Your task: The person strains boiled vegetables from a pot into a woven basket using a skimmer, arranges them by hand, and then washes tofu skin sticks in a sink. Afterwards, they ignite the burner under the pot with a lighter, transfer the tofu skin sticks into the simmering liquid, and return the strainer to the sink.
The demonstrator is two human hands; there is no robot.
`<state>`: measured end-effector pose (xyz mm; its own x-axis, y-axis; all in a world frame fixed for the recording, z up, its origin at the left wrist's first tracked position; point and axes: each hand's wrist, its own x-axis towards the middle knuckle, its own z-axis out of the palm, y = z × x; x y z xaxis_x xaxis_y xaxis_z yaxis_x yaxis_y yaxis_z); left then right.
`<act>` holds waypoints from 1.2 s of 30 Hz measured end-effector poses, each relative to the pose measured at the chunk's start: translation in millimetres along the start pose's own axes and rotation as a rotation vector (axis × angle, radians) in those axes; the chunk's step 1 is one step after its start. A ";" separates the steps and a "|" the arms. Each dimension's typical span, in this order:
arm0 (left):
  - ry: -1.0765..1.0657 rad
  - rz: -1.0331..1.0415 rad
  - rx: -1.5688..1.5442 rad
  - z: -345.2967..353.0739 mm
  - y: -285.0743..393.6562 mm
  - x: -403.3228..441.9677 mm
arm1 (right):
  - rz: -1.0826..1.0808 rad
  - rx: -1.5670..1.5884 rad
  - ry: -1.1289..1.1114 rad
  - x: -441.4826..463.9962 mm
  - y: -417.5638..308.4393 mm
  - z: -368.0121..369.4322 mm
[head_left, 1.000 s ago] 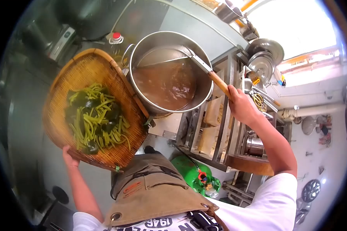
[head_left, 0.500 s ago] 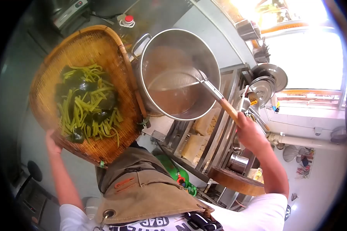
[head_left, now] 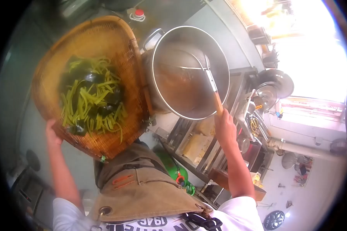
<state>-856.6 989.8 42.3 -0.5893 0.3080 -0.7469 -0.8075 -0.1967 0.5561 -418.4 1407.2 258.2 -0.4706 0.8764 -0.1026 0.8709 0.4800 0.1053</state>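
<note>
My left hand point(head_left: 54, 133) grips the lower left rim of a woven bamboo basket point(head_left: 46, 92). In the basket lie green stalk-like strips point(head_left: 83, 102) and dark, glossy pieces point(head_left: 90, 78). My right hand point(head_left: 224, 125) is closed round the wooden handle of a wire strainer point(head_left: 210, 79). The strainer's mesh end is inside a tall metal pot point(head_left: 224, 50), at the brown liquid point(head_left: 177, 90); steam blurs how deep it sits. The basket's right edge is beside the pot, close to its wall.
Right of the pot is a metal rack point(head_left: 204, 154) with trays. Pot lids point(head_left: 279, 82) and utensils point(head_left: 254, 123) are beyond it. A green gas cylinder point(head_left: 177, 171) stands below. A red-capped bottle point(head_left: 138, 13) is behind the pot.
In the pot, the strainer has swung, its handle now pointing more steeply towards me. My right hand has come inward. The basket is still held, and the whole view has shifted.
</note>
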 end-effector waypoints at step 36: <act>0.218 0.107 -0.025 12.6 0.4 -12.7 | 0.782 1.254 -1.263 52.2 -36.1 -33.9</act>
<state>-849.1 997.6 56.6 -0.6605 0.0770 -0.7469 -0.7392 -0.2413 0.6288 -479.2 1437.0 282.6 -0.1318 0.0449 -0.9903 0.6645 -0.7372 -0.1219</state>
